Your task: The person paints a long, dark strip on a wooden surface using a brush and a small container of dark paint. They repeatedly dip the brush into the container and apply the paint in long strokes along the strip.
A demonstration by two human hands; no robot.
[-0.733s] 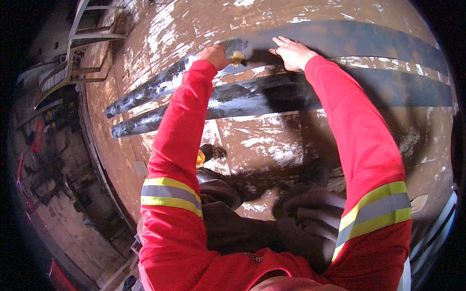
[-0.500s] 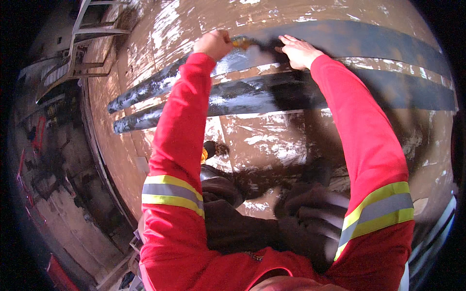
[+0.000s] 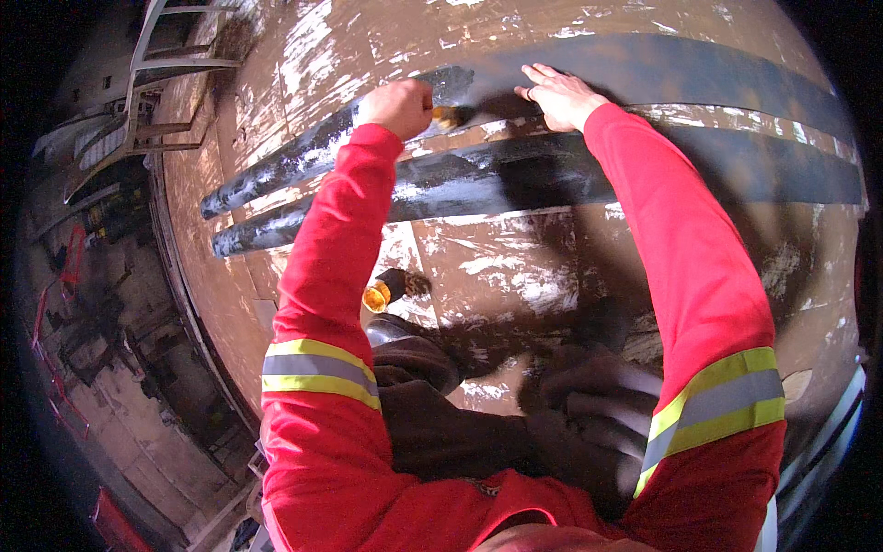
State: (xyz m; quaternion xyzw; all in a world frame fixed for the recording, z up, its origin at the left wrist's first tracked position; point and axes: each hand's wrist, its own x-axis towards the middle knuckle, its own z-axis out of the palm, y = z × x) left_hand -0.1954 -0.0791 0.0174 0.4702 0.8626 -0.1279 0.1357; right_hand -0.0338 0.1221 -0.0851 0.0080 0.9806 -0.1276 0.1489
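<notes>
Two long dark strips lie side by side across the brown surface, the far strip (image 3: 681, 74) and the near strip (image 3: 460, 179). Their left parts look black and glossy, while the far strip's right part is a duller blue-grey. My left hand (image 3: 397, 106) is closed in a fist around a paintbrush (image 3: 449, 117), its handle mostly hidden by the fingers. The brush's yellowish part and dark bristles show at the far strip's near edge. On the far strip, to the right of the brush, my right hand (image 3: 559, 97) rests with fingers stretched and holds nothing.
A small amber container (image 3: 376, 296) stands near my left foot, with a dark, bristly thing (image 3: 409, 283) beside it. White-smeared brown sheeting (image 3: 497, 267) covers the work surface. A pale metal frame (image 3: 138, 101) stands at the far left, beyond the surface's edge.
My left hand has moved slightly nearer and left with the paintbrush, uncovering a dark patch on the far strip. My right hand has shifted slightly left.
</notes>
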